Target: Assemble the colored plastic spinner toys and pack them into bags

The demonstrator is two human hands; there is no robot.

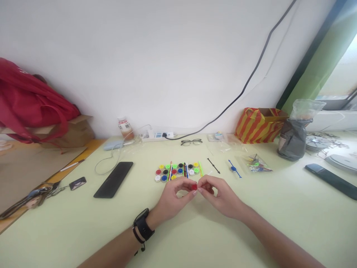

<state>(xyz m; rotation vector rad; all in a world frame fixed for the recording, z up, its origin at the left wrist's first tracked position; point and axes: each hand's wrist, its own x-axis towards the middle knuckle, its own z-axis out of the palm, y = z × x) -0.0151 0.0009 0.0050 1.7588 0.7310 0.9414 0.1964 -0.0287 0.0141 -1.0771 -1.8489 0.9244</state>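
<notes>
1. The left hand (pixel 173 195) has its thumb and pointing finger closed in a small pinch on a little red piece (pixel 194 187).
2. The right hand (pixel 221 195) has its thumb and finger tips close together, right beside the red piece. I cannot tell if they pinch it too, or hold some tiny thing.
3. The red piece is between the two hands, at the tips of the left thumb and finger, up off the table (pixel 206 238).
4. It looks like plastic, so I think it is light and hard. It may be smooth and could slip out. I doubt it breaks easily.
5. A good way to hold it is by its sides, softly, with just the finger tips.
6. Just past the left fingers are lots of little round pieces (pixel 180 171). Past the right hand lie a black stick (pixel 213 166) and a blue stick (pixel 238 173).
</notes>
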